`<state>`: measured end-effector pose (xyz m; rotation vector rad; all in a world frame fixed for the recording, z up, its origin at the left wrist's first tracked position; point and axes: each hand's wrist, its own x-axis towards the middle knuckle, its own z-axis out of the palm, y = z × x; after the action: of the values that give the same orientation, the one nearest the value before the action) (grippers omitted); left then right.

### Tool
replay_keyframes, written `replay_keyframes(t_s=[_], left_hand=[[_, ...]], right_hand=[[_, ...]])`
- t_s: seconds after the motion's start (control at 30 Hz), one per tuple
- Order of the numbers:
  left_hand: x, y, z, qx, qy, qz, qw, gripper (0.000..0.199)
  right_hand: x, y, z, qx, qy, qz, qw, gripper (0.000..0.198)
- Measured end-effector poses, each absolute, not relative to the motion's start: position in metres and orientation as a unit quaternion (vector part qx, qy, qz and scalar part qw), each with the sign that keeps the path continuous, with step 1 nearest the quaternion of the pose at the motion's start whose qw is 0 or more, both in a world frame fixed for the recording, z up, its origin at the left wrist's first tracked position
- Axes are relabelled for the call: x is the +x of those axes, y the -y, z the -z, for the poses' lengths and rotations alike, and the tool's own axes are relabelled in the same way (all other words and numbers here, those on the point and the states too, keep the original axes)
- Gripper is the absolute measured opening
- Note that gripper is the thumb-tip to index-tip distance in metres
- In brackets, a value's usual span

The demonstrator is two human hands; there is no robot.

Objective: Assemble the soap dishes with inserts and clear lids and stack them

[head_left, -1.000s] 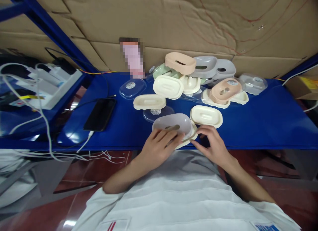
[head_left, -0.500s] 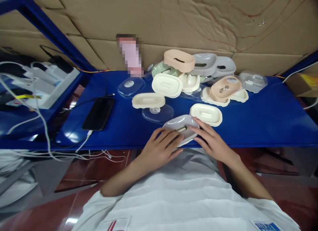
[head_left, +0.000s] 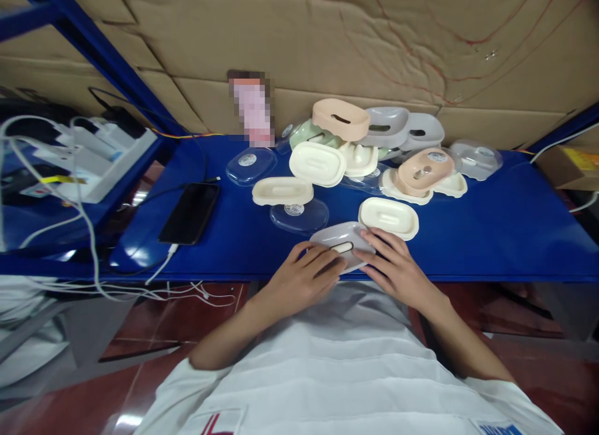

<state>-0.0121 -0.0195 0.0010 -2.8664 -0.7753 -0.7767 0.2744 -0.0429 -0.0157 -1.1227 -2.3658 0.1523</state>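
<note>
A grey oval soap dish lies at the table's front edge, between both hands. A cream strip shows through its middle slot. My left hand grips the dish's left side, fingers curled over the inside near the slot. My right hand holds the right end, with fingertips pressed on the inner wall and rim. The undersides of the fingers and the dish's bottom are hidden. Just behind the dish is a cream oval tray with a raised ridge. To the left, another cream tray overlaps a clear lid.
Further back are a peach soap dish, grey soap dishes, more cream trays and clear lids. A black phone with a white cable lies left. A power strip stands beyond it. Cardboard lines the back.
The grey dish has tipped slightly and settled flatter, and more of the cream strip shows through its slot. Both hands stay on it. The whole view has shifted a little.
</note>
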Motion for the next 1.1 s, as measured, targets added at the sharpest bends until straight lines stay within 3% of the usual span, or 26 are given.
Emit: replay_keyframes(t_s=[0.23, 0.37, 0.47, 0.7, 0.93, 1.1], left_hand=[[-0.024, 0.006, 0.009, -0.925, 0.276, 0.259, -0.023, 0.027], [-0.03, 0.0, 0.008, -0.913, 0.29, 0.283, -0.054, 0.025], [-0.032, -0.001, 0.007, -0.911, 0.282, 0.291, -0.074, 0.024], [-0.033, -0.001, 0.008, -0.914, 0.27, 0.287, -0.096, 0.025], [-0.034, 0.002, 0.004, -0.917, 0.256, 0.292, -0.089, 0.012], [-0.045, 0.005, 0.005, -0.925, 0.248, 0.264, -0.119, 0.009]], right_hand=[[0.269, 0.044, 0.004, -0.415, 0.879, -0.046, 0.229, 0.046], [0.289, 0.039, 0.004, -0.519, 0.811, 0.033, 0.268, 0.049], [0.314, 0.033, 0.015, -0.59, 0.767, 0.056, 0.244, 0.051], [0.326, 0.029, 0.028, -0.603, 0.759, 0.059, 0.24, 0.049], [0.315, 0.008, -0.012, -0.494, 0.847, 0.036, 0.193, 0.041], [0.271, -0.044, -0.027, -0.358, 0.925, -0.038, 0.124, 0.052]])
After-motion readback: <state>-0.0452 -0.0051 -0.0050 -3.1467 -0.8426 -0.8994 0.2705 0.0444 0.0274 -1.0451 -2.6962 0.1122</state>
